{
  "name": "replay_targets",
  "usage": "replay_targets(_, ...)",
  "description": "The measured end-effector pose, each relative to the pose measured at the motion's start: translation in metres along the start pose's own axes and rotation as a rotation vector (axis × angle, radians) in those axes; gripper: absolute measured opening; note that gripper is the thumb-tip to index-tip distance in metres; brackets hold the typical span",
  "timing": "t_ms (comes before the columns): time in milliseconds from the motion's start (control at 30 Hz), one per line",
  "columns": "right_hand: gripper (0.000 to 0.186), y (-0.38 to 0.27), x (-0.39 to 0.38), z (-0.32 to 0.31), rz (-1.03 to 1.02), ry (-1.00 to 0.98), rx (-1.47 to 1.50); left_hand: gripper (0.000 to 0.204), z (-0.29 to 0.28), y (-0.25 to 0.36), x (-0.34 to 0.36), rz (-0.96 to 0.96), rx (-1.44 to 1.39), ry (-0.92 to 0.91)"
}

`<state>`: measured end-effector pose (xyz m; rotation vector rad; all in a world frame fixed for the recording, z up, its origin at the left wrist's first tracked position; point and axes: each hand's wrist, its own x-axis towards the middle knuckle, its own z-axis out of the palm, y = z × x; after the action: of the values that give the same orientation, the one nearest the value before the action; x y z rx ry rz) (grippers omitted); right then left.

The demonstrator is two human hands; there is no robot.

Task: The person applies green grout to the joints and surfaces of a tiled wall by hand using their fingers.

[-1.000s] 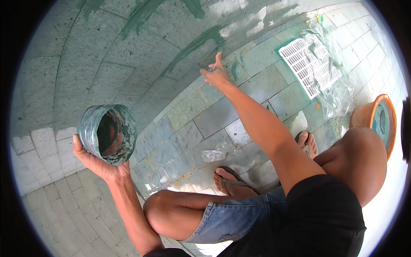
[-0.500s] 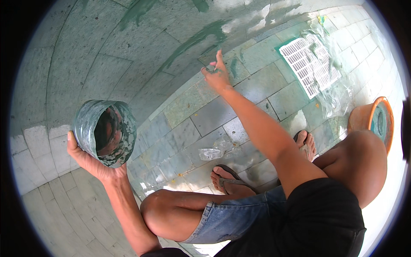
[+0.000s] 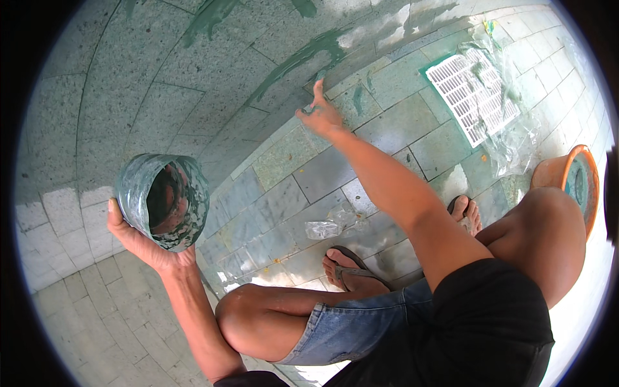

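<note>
My left hand (image 3: 151,248) grips a cut-off clear plastic tub (image 3: 132,193) from below. The tub is tilted with its mouth facing me, and dark green paste streaks its inside wall. My right hand (image 3: 322,116) reaches toward the foot of the grey tiled wall (image 3: 155,116). Its fingers are apart, one pointing up, with green smears on them; I see no tool in it. Just beyond the fingertips, a wet green smear (image 3: 290,64) curves along the wall. More green patches (image 3: 213,19) mark the wall higher up.
A white slotted grate (image 3: 471,97), partly covered by clear plastic sheeting (image 3: 512,145), lies on the tiled floor (image 3: 393,126). An orange bucket (image 3: 548,173) with greenish contents stands by my right knee. Crumpled clear plastic (image 3: 324,229) lies near my sandalled foot (image 3: 348,267).
My right hand has shifted slightly down and left along the wall's foot. The green smear now hooks downward at its right end. My left hand keeps holding the tub, almost unmoved.
</note>
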<state>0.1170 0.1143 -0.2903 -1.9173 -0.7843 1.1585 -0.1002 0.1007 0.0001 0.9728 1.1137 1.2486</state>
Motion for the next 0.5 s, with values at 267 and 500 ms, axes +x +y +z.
replay_targets(267, 0.098, -0.003, -0.002, 0.013, 0.025, -0.13, -0.127, 0.062, -0.003, -0.002, 0.001, 0.003, 0.007, 0.022)
replay_targets(500, 0.09, 0.041, 0.005, -0.007, -0.18, 0.147, 0.21, 0.051, 0.003, 0.001, 0.0, -0.026, -0.055, -0.01)
